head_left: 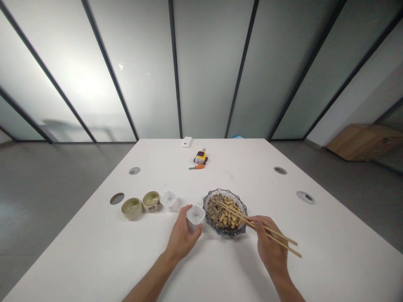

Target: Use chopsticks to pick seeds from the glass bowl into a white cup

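Note:
My left hand (pixel 183 235) is wrapped round a small white square cup (pixel 195 216), tilted a little beside the glass bowl. A scalloped glass bowl (pixel 242 206) holds sunflower seeds (pixel 215 209) on its left and peanuts (pixel 229 219) on its right. In my right hand (pixel 271 243) is a pair of wooden chopsticks (pixel 280 235), their tips over the seeds in the bowl. Whether the tips pinch anything is too small to tell. Left of my left hand stands a second white cup (pixel 169 199).
Two olive-green bowls (pixel 132 208) stand at the left, one with dark lettering (pixel 151 201). Farther back on the white table (pixel 157 260) lie a yellow toy vehicle (pixel 200 157), an orange-handled screwdriver (pixel 197 167) and a white box-like device (pixel 187 142). Round cable holes (pixel 117 198) sit near both sides.

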`<action>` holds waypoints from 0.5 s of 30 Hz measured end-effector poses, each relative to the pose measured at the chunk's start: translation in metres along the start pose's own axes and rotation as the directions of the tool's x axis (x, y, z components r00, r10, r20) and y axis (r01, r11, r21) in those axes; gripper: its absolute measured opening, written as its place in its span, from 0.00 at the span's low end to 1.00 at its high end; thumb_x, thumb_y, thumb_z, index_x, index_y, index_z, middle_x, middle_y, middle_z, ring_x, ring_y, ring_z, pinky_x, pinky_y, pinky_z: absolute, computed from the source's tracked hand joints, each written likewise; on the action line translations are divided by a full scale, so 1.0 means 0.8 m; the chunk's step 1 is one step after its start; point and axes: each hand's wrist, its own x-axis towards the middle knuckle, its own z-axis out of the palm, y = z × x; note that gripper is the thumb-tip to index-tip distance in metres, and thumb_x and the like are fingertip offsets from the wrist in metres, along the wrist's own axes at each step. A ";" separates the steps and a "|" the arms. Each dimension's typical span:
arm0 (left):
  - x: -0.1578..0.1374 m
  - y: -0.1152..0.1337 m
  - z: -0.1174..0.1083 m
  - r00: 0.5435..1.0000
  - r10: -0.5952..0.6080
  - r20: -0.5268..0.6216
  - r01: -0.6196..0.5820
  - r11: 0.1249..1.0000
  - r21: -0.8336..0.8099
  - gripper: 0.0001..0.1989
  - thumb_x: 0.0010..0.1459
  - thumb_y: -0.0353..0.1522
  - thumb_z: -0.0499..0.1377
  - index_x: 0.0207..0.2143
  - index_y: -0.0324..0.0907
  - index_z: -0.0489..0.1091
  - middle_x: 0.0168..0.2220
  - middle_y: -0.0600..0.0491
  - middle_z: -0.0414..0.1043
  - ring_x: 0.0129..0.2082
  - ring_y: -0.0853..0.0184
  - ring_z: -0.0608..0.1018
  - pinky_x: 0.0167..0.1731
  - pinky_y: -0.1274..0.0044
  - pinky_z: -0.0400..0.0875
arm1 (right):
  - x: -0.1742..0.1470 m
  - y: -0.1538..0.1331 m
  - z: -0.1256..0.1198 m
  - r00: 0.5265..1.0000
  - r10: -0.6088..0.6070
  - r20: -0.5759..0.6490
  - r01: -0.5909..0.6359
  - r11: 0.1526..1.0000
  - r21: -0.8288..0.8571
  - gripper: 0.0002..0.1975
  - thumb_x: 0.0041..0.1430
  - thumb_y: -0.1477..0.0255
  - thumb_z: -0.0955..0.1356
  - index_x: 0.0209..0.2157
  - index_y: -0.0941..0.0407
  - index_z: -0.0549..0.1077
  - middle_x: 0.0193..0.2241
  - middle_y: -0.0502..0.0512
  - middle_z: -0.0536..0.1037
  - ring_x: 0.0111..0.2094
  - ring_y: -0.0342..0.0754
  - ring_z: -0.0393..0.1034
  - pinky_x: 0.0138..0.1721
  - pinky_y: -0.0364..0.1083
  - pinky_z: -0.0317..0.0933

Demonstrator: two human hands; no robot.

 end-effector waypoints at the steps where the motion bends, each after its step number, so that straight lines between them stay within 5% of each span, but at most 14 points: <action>1: 0.000 0.001 0.000 1.000 0.007 0.008 -0.007 1.000 -0.001 0.27 0.58 0.34 0.61 0.59 0.42 0.62 0.55 0.44 0.73 0.55 0.55 0.77 0.57 0.61 0.72 | 0.000 -0.001 0.000 0.999 0.044 -0.026 -0.043 0.998 0.044 0.18 0.67 0.56 0.67 0.33 0.55 0.80 0.34 0.58 0.81 0.37 0.52 0.78 0.39 0.50 0.75; 6: -0.002 0.004 -0.002 0.998 0.055 0.026 -0.055 0.998 -0.005 0.28 0.56 0.32 0.61 0.60 0.42 0.61 0.56 0.43 0.72 0.56 0.54 0.76 0.58 0.60 0.71 | -0.013 -0.018 0.005 0.990 0.143 0.003 -0.137 0.943 0.303 0.17 0.67 0.57 0.67 0.34 0.56 0.79 0.35 0.58 0.80 0.37 0.53 0.78 0.39 0.52 0.76; 11: -0.003 -0.001 0.000 0.994 0.112 0.008 -0.112 0.993 0.024 0.31 0.55 0.30 0.61 0.62 0.42 0.61 0.58 0.42 0.71 0.59 0.53 0.74 0.61 0.59 0.69 | -0.024 -0.034 0.013 0.992 0.025 0.122 -0.056 0.966 0.254 0.15 0.66 0.59 0.69 0.33 0.54 0.81 0.34 0.59 0.80 0.38 0.53 0.77 0.38 0.50 0.75; 15: -0.004 -0.004 0.001 0.992 0.128 0.004 -0.128 0.992 0.020 0.31 0.56 0.30 0.61 0.62 0.41 0.61 0.58 0.42 0.71 0.59 0.53 0.74 0.61 0.59 0.69 | -0.018 -0.027 0.010 0.997 0.065 0.050 -0.077 0.958 0.275 0.19 0.67 0.55 0.67 0.35 0.55 0.80 0.35 0.59 0.80 0.37 0.53 0.77 0.37 0.52 0.75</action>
